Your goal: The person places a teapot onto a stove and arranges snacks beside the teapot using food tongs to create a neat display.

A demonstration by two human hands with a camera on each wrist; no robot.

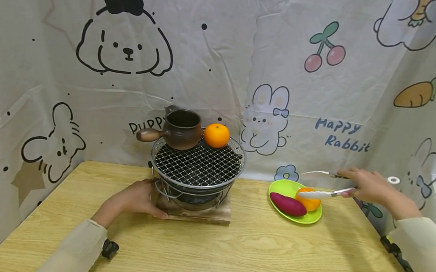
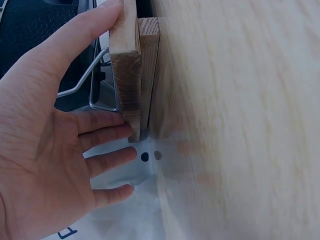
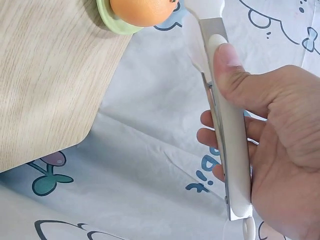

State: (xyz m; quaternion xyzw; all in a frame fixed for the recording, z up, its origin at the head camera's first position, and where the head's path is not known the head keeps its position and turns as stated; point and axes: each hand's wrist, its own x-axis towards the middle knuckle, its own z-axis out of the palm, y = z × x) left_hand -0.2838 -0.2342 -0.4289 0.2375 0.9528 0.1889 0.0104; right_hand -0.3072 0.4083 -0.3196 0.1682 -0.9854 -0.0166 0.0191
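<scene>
Stretching nearest across the foreground: the pale wooden table [image 1: 255, 252], grain running left to right, both sleeved forearms lying over its near corners. Hanging behind and on either side: a white cartoon cloth [image 1: 283, 73] printed with a puppy, rabbits, cherries and a carrot, draping down below the table edge in the right wrist view.

Resting flat against the left side of the wooden base [image 1: 197, 212]: the left hand [image 1: 134, 197], fingers [image 2: 107, 137] straight and relaxed, thumb lying along the board's edge, gripping nothing. Sitting on that base: a small round stove [image 1: 195, 193] with wire legs, topped by a wire grill mesh [image 1: 198, 166].

Standing at the back of the mesh: a brown clay pot [image 1: 182, 129] with a wooden side handle pointing left, its inside too dark to tell. Sitting just beside it to the right: an orange [image 1: 216, 135].

Lying to the right of the stove, near the table's far edge: a green plate [image 1: 286, 186], carrying a purple sweet potato [image 1: 287, 204] and, just behind it, a second orange [image 1: 310, 202].

Curling round the white tongs [image 1: 322, 194]: the right hand [image 1: 370, 186], thumb pressing along the upper arm, fingers wrapping beneath. Reaching over the plate: the tong tips, standing apart, the lower one at the top of the second orange, contact impossible to tell.
</scene>
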